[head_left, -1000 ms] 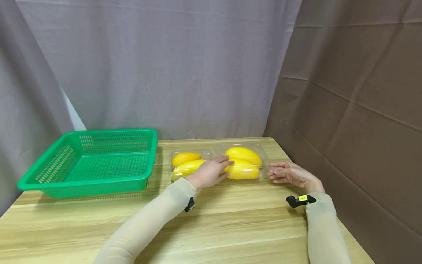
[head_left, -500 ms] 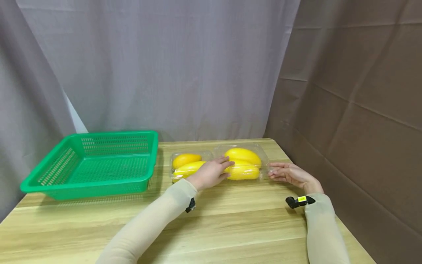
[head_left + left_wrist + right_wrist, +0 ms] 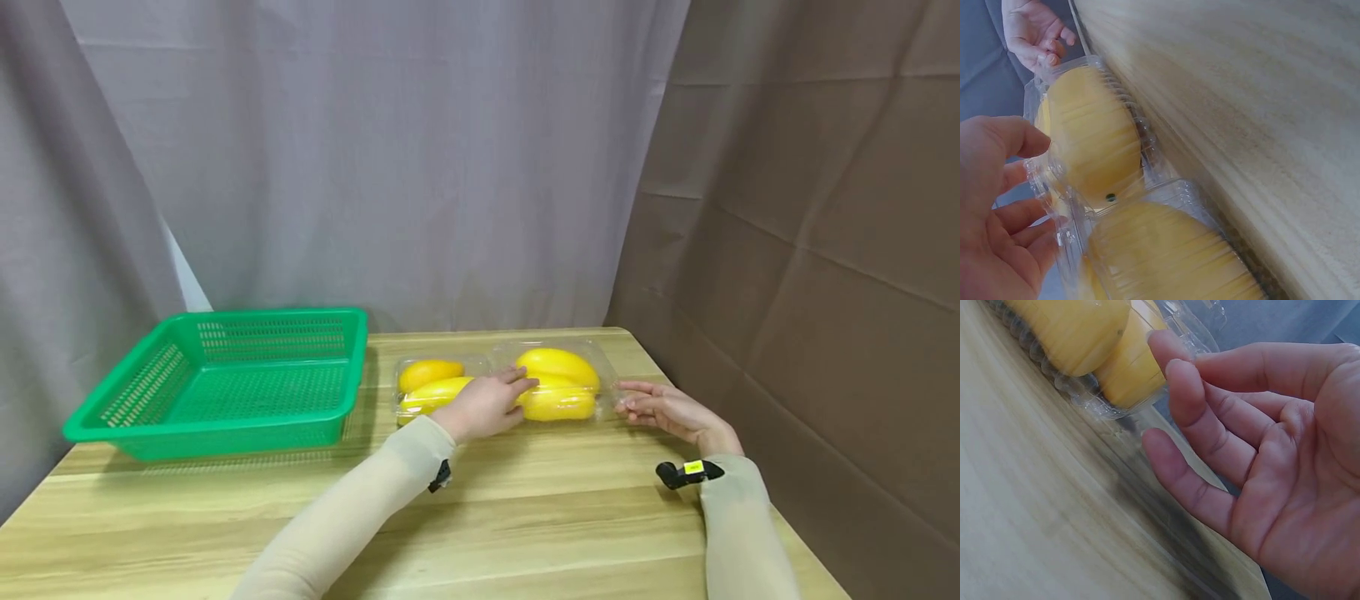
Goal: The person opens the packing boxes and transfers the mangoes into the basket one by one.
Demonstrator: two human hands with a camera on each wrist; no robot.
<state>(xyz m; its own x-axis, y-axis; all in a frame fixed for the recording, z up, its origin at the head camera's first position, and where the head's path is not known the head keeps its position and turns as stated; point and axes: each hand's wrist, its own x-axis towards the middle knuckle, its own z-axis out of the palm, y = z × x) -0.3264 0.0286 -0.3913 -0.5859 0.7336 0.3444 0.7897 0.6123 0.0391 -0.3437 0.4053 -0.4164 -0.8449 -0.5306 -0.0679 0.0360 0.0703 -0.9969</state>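
Two clear plastic clamshell boxes stand side by side on the table, with large yellow mangoes inside. The left box holds an orange-yellow mango and a yellow mango. In the right box lie two more yellow mangoes. My left hand reaches over where the boxes meet, its fingers loosely bent and touching the plastic by the right box. At the right box's outer edge, my right hand pinches the clear rim between thumb and fingertips; the little finger stands free.
A green perforated plastic basket stands at the table's left side, with nothing in it. The wooden tabletop extends in front. A grey curtain hangs behind, and a brown cloth wall borders the right.
The whole head view has shifted, with everything sitting slightly lower and farther right. Both hands keep their places at the boxes, and the mangoes have not moved.
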